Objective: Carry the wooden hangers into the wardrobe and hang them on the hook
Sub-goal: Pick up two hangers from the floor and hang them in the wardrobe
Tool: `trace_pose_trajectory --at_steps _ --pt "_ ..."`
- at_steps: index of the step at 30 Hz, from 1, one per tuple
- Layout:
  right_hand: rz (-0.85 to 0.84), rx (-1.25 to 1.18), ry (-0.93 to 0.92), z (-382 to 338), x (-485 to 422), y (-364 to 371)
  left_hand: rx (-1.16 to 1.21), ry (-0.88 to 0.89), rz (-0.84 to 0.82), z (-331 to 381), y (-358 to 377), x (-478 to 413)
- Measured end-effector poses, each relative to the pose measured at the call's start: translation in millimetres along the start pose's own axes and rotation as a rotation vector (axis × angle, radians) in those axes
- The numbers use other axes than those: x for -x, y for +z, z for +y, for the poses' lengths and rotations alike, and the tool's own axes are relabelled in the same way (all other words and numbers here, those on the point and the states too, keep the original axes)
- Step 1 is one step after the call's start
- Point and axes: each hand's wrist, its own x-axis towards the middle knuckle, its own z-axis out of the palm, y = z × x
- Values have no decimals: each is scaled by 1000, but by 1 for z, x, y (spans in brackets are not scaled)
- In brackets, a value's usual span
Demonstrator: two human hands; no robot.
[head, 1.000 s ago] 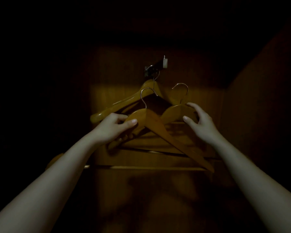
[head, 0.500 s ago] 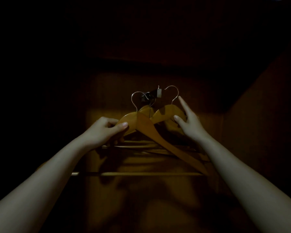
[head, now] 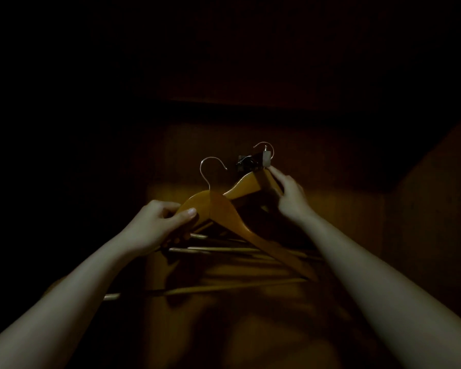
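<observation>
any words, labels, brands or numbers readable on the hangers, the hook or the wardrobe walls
No text can be read anywhere in this view.
front hanger: bare wood, no print.
rear hanger: bare wood, no print.
wall hook and its pale cap: no marking shows, but it is too dim to rule out tiny print.
wardrobe wall: plain.

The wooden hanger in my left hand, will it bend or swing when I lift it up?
Probably stiff: the wooden hanger looks like thick solid wood and shows no sag though the left hand holds only one shoulder. Held off-centre like that, it may tip toward its free arm. Its thin wire hook could snag.
</observation>
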Motion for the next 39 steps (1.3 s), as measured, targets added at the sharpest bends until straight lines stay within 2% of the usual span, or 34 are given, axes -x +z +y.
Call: trace_pose_trajectory --at_steps 4,7,15,19,25,30,34,39 --pt "-47 54 -76 5 -3 8 -27 -13 5 -2 -4 4" --pt "-10 35 -93 8 1 16 3 -20 11 -4 -3 9" --pt "-23 146 10 8 5 15 2 -29 30 -12 2 17" --pt "-7 144 124 2 10 16 18 -27 52 -14 8 22" --pt "-31 453 9 -8 32 11 32 -39 41 -11 13 34" --pt "-14 301 -95 1 93 11 -7 -40 14 -3 26 46" --pt "-171 165 -86 5 139 8 -30 -53 -36 4 47 52" --pt "-269 317 -83 15 167 4 35 -30 -102 18 83 61"
